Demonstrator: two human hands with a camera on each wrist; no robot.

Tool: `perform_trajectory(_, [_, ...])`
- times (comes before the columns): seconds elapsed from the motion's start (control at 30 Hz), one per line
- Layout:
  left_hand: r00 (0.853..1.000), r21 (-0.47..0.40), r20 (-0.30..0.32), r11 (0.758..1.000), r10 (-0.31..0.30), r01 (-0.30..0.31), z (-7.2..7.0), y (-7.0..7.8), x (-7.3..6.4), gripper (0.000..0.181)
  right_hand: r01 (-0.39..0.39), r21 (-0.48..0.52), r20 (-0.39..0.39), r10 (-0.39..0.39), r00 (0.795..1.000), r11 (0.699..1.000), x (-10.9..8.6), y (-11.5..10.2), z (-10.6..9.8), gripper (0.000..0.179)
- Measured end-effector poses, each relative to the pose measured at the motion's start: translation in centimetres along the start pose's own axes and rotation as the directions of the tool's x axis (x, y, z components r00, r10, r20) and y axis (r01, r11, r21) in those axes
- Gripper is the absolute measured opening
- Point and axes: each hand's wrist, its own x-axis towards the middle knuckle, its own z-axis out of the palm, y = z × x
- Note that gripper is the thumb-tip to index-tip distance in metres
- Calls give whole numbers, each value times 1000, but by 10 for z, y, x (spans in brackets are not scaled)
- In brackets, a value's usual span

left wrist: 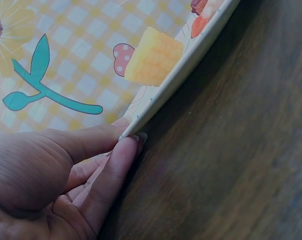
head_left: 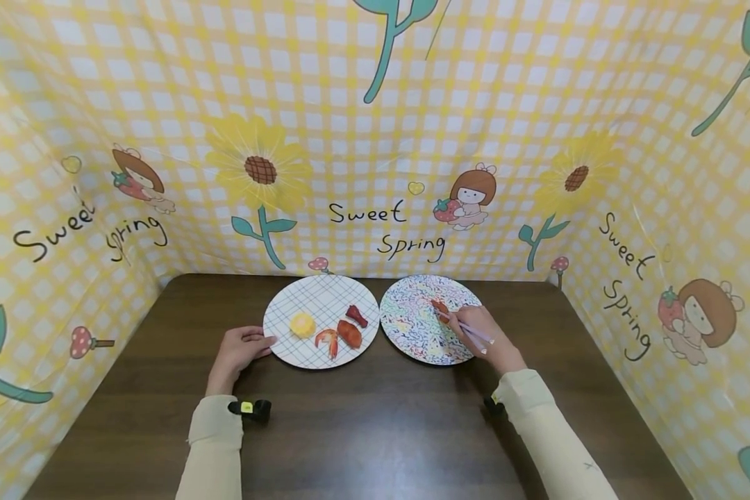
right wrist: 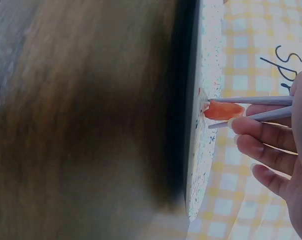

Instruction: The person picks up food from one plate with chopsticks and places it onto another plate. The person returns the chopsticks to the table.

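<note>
My left hand (head_left: 240, 351) pinches the left rim of a white plate with a grid pattern (head_left: 312, 295), thumb above and fingers below in the left wrist view. On that plate lie a yellow corn piece (head_left: 302, 324), a shrimp (head_left: 330, 342), an orange-brown oval food piece (head_left: 349, 334) and a small dark red food piece (head_left: 356, 316). Over the colourful speckled plate (head_left: 409, 333), my right hand (head_left: 484, 333) holds chopsticks (right wrist: 271, 100). Between their tips is an orange-red food piece (right wrist: 223, 110), at the plate's surface; whether both sticks grip it I cannot tell.
Both plates stand side by side, rims about touching, near the back of a dark brown wooden table (head_left: 362, 430). A yellow-and-white checked cloth (head_left: 362, 153) with printed flowers and figures surrounds the table at the back and sides.
</note>
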Motion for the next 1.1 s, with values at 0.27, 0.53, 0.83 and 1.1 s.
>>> perform_trajectory(0.27, [1000,-8,6,1000,-2,2,-1,3,0,57,27,-46,39,-25,999,999,1,6,9,43])
perform_trajectory(0.53, [1000,-6,10,1000,-1,1,1,5,-3,58,188,-129,-99,-201,975,974,0,6,15,36])
perform_trajectory(0.83, [1000,0,7,1000,17,-17,-1,2,-2,58,-50,108,47,45,998,993,-3,-3,4,38])
perform_trajectory(1.1, [1000,-19,13,1000,20,-20,-1,1,-3,57,-102,130,77,93,993,986,-1,-2,1,45])
